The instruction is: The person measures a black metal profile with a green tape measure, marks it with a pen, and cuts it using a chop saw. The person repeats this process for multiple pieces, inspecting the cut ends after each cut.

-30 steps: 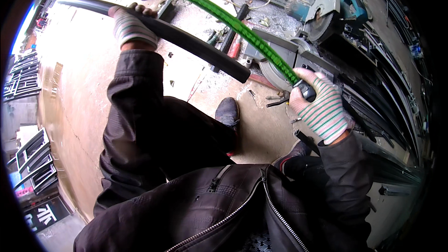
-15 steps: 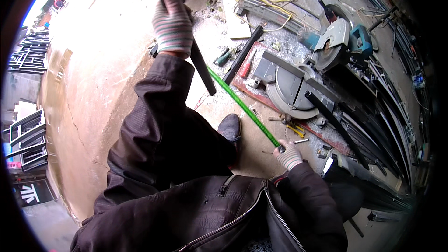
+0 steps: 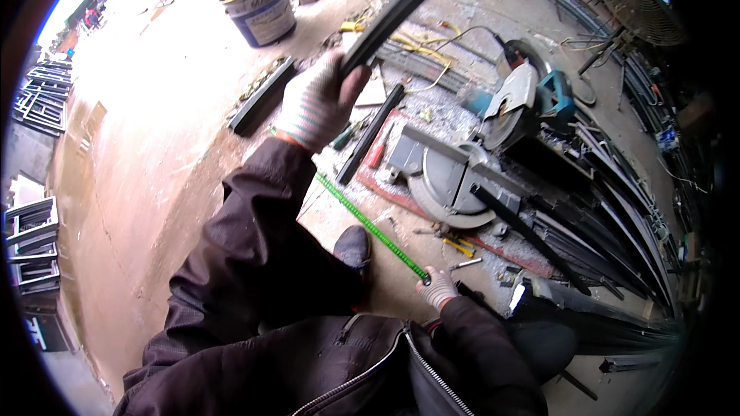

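My left hand (image 3: 312,104), in a striped knit glove, is closed around a long dark metal bar (image 3: 401,11). The bar slants up and right to the top edge. Low on the right, my gloved right hand (image 3: 438,290) grips the end of a bright green measuring tape (image 3: 370,226); its case is mostly hidden in the fingers. The tape runs out to the upper left and passes behind my left wrist. On the floor just past my left hand lies a short dark bar (image 3: 264,96). Another dark bar (image 3: 371,132) rests to its right.
A miter saw (image 3: 455,185) with a teal motor stands on a red base at right, metal shavings around it. Yellow-handled pliers (image 3: 459,247) lie in front. A bucket (image 3: 259,9) stands at the back; long dark profiles (image 3: 609,200) are stacked far right.
My left hand has turned the bar, so it now points up and right rather than crossing down beside my wrist. The view has shifted; the whole bucket shows. My right hand still holds the tape.
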`<state>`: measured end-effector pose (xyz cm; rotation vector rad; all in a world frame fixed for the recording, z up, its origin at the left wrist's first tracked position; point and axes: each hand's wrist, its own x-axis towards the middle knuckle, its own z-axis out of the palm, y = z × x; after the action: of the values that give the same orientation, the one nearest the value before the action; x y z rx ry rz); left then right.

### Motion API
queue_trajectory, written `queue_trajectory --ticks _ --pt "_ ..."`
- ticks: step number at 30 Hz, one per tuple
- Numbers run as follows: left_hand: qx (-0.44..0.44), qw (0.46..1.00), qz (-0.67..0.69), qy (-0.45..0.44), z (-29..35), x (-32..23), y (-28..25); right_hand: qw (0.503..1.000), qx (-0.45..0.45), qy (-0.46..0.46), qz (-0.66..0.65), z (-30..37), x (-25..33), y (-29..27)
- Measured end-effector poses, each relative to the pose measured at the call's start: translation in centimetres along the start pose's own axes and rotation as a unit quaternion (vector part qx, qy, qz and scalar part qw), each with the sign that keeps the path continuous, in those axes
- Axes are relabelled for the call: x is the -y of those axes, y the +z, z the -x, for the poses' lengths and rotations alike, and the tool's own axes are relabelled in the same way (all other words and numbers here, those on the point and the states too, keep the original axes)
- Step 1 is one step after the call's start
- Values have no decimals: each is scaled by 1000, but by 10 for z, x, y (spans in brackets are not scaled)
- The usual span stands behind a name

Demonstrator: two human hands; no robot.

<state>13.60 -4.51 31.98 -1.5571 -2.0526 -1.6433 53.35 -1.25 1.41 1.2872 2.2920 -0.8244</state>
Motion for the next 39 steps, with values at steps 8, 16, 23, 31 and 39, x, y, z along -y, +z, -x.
queue_trajectory --ticks 8,16,23,31,39 --pt "131 978 -147 69 -4 -34 6 963 -182 -127 -154 -13 51 -75" --pt "198 963 -88 158 10 -40 36 677 -276 -443 -520 63 120 -301" --pt "245 952 -62 172 21 -37 55 626 -286 -416 -594 136 113 -357" --pt "261 951 -34 163 27 -44 69 658 -287 -405 -566 157 115 -349" --pt "272 951 -39 139 34 -37 82 674 -278 -410 -548 161 106 -345"
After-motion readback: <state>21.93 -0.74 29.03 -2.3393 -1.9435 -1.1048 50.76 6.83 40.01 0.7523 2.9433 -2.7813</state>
